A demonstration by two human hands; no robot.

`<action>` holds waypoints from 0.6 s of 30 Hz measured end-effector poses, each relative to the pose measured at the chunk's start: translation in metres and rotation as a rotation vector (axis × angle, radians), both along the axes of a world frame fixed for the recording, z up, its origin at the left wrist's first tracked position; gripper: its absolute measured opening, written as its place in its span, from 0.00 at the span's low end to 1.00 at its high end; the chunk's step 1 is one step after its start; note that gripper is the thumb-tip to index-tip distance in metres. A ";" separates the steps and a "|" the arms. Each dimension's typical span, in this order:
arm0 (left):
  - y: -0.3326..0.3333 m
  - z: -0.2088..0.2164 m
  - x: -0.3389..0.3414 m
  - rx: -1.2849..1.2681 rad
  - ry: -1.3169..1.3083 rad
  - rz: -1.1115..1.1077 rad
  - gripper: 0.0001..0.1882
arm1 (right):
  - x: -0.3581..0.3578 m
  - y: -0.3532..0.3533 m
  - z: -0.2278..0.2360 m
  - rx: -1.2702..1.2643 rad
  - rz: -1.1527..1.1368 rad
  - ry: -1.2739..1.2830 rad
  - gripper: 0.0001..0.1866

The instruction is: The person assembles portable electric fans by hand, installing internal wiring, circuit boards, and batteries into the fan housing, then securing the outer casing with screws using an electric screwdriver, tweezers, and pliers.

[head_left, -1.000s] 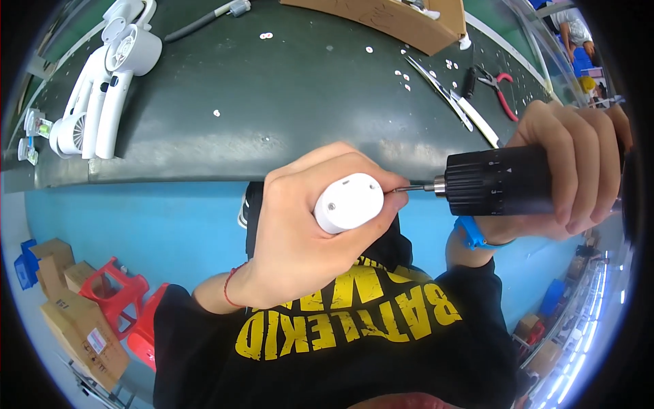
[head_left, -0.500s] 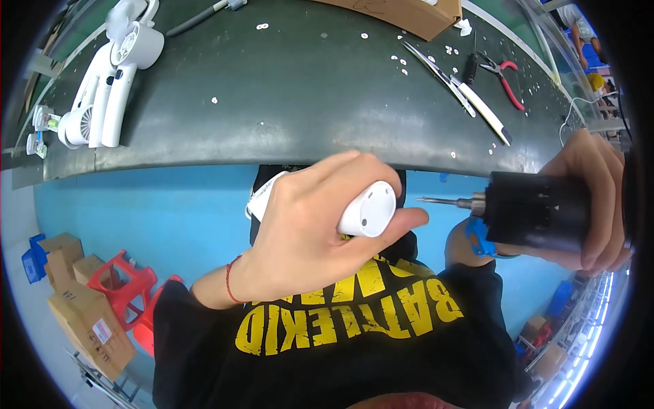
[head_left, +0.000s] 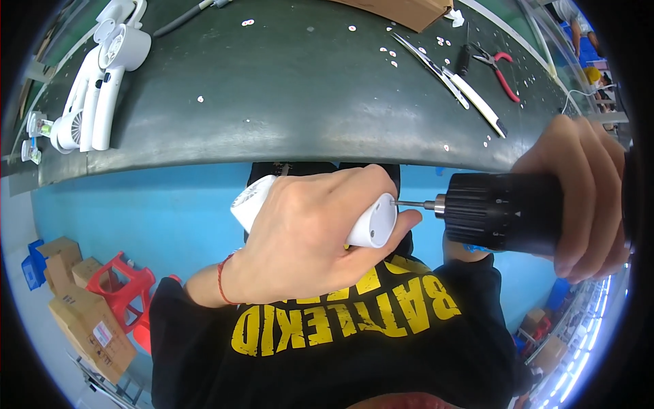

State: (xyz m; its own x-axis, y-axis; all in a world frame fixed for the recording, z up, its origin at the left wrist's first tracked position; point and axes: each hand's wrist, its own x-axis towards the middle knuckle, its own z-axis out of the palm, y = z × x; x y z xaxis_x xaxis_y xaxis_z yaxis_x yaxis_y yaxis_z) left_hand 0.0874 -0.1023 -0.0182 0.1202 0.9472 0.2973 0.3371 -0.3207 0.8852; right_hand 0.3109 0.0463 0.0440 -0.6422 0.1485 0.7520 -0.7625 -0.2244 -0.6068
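My left hand (head_left: 306, 235) is wrapped round a white handheld fan (head_left: 252, 199), held sideways in front of my body. The fan's round head sticks out on the left of the fist. Its oval handle end (head_left: 377, 221), with small screw holes, faces right between thumb and fingers. My right hand (head_left: 589, 198) grips a black electric screwdriver (head_left: 504, 211), level and pointing left. The thin bit (head_left: 411, 203) reaches the upper part of the handle end, at or just by a hole there. The screwdriver's rear is cut off by the dark picture rim.
On the dark green table (head_left: 272, 88) lie several white fans (head_left: 102, 95) at left, a cardboard box (head_left: 402, 10) at the back, tweezers (head_left: 432, 71), a white-handled tool (head_left: 477, 102) and red-handled pliers (head_left: 501, 71). Red stools (head_left: 126, 286) and cartons (head_left: 92, 327) stand at lower left.
My right hand has brought the screwdriver left, so its bit now meets the fan's handle end. The left hand has turned slightly, showing more of the fan's head.
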 end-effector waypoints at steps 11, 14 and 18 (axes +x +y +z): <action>0.004 0.009 0.003 -0.041 0.001 -0.063 0.14 | -0.037 -0.020 -0.002 -0.255 -0.054 0.101 0.07; 0.008 0.020 0.007 -0.070 0.044 -0.070 0.11 | -0.040 -0.017 0.002 -0.248 -0.078 0.215 0.07; 0.022 0.039 0.004 -0.205 0.073 -0.167 0.12 | -0.039 -0.014 0.006 -0.247 -0.238 0.280 0.03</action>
